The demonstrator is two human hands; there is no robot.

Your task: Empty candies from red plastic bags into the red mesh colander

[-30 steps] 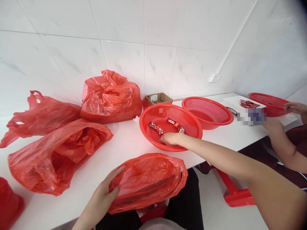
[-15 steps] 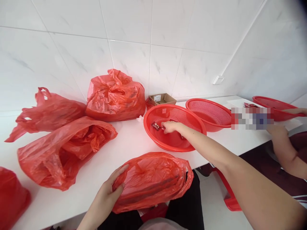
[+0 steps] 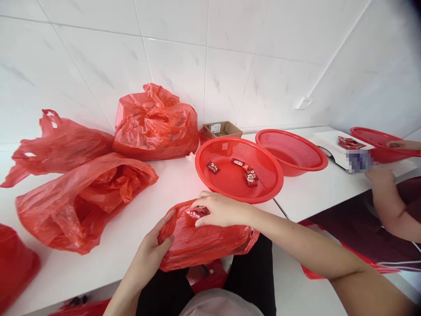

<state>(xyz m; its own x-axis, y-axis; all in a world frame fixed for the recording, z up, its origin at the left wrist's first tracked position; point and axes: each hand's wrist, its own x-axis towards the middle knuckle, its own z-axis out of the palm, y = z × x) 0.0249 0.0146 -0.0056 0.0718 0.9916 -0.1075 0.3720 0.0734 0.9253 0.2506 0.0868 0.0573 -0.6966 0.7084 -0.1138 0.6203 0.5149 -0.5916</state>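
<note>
A white tiled wall (image 3: 177,57) rises behind a white bench (image 3: 174,184). At the bench's front edge, the person's left hand (image 3: 154,239) curls around the side of a red plastic bag (image 3: 207,245), fingers and thumb closed on the crumpled plastic. The right hand (image 3: 223,210) lies on top of the same bag, its fingers pinched together on a red wrapped packet (image 3: 198,212) at the bag's opening.

Just beyond, a red mesh basket (image 3: 238,169) holds several wrapped sweets (image 3: 213,167). A second red mesh basket (image 3: 291,151) stands just beside it. A cardboard box (image 3: 222,129) sits against the wall, next to a full red bag (image 3: 156,125). Two more red bags (image 3: 79,202) lie toward the left. At the far right, a co-worker's hand (image 3: 403,144) rests on a third red basket (image 3: 371,140), near a white platform (image 3: 342,145) partly hidden by blurring.
</note>
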